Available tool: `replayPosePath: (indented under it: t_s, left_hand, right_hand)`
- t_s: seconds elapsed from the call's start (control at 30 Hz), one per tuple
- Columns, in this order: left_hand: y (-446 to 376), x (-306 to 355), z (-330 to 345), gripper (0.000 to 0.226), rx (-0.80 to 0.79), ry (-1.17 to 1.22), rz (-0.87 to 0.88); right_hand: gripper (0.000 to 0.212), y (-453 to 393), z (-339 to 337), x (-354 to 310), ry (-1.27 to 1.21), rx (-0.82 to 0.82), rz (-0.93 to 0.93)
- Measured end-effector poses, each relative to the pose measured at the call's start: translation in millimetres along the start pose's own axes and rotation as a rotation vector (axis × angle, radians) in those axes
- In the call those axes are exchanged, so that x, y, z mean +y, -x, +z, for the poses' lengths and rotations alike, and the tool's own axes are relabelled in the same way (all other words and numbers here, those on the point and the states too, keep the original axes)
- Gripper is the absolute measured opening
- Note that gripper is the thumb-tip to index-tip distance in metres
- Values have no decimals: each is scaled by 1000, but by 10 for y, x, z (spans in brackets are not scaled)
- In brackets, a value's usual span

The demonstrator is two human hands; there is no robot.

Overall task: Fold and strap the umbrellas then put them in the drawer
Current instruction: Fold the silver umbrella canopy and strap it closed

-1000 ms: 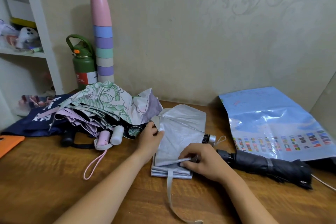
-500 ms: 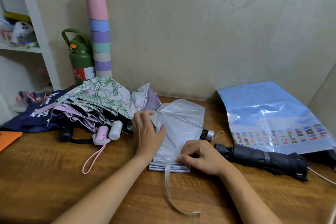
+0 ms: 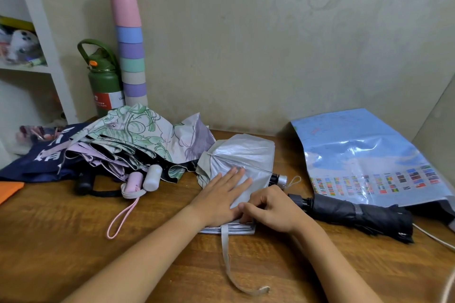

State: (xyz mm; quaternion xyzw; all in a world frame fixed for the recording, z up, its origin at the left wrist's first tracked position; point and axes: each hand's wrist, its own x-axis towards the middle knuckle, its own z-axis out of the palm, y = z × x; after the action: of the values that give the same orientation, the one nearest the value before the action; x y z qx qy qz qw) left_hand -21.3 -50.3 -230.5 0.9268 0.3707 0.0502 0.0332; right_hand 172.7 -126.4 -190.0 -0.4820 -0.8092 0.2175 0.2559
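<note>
While the silver umbrella (image 3: 242,162) lies flat on the wooden table (image 3: 61,241), it serves as the reference for all positions below. Umbrella count: at least four. One silver unit sits at centre; one black umbrella (image 3: 357,211), rolled and strapped, lies to its right; a pile of unfolded umbrellas (image 3: 128,145) lies to its left, showing a floral canopy, a pink handle (image 3: 134,181) and a white handle (image 3: 152,177), so at least two units, exact number not determinable. One strap (image 3: 226,261) trails from the near edge of the silver umbrella across the table toward the viewer. Behind the pile stand one green bottle (image 3: 104,81) and one stack of coloured cups (image 3: 130,49). One blue map sheet (image 3: 364,150) lies to the far right of the silver umbrella.

Left hand (image 3: 219,197): fingers straight and together, palm pressed flat on the silver canopy. Right hand (image 3: 273,209): fingers curled, fingertips pinching the folded fabric at the near right part of the silver umbrella, touching the left hand's thumb side. No drawer is in view.
</note>
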Motion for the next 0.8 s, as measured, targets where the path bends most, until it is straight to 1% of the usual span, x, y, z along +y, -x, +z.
replayPosePath:
  t_s: [0.03,0.07,0.13,0.2,0.23,0.27,0.3,0.33,0.37,0.4,0.43,0.47,0.5,0.57,0.6,0.7,0.8]
  left_hand:
    - [0,8,-3,81,-2,20,-5]
    - [-2,16,-9,79,2,40,-7]
    - [6,39,-30,79,8,55,-7]
    - [12,46,-42,79,-1,50,-14]
    - [15,46,-43,80,-9,50,-20]
    - [20,48,-50,80,-15,53,-23]
    - [21,47,-51,80,-19,57,-24]
    - [24,50,-54,81,-19,61,-22]
    - [26,49,-51,81,-18,63,-20]
    - [26,48,-51,81,-16,65,-18]
    - [29,48,-49,81,-14,67,-18]
    - [29,46,-45,80,-11,69,-18]
    - [28,44,-43,80,-9,70,-18]
    - [28,48,-40,80,-9,72,-16]
    - [27,45,-40,80,-7,74,-15]
    - [11,35,-37,81,8,81,-14]
    - [14,43,-46,82,43,86,-20]
  right_hand:
    - [34,-22,-8,13,-9,26,17]
    - [34,-62,-25,31,-17,91,30]
    - [27,-190,-83,111,27,314,64]
    - [15,-333,-206,202,95,502,190]
    - [11,-400,-276,255,118,537,295]
    - [15,-469,-334,324,118,520,416]
    - [21,-533,-383,395,99,461,539]
    - [21,-608,-415,500,48,401,635]
    - [21,-659,-437,556,-29,355,701]
    - [23,-706,-446,617,-125,336,725]
    - [32,-746,-451,669,-221,346,714]
    - [43,-790,-443,734,-311,393,698]
    - [49,-810,-447,727,-390,453,678]
    - [51,-835,-456,679,-472,575,618]
    - [56,-839,-453,655,-494,609,586]
    - [73,-802,-423,499,-559,597,467]
    - [74,-669,-327,293,-463,547,322]
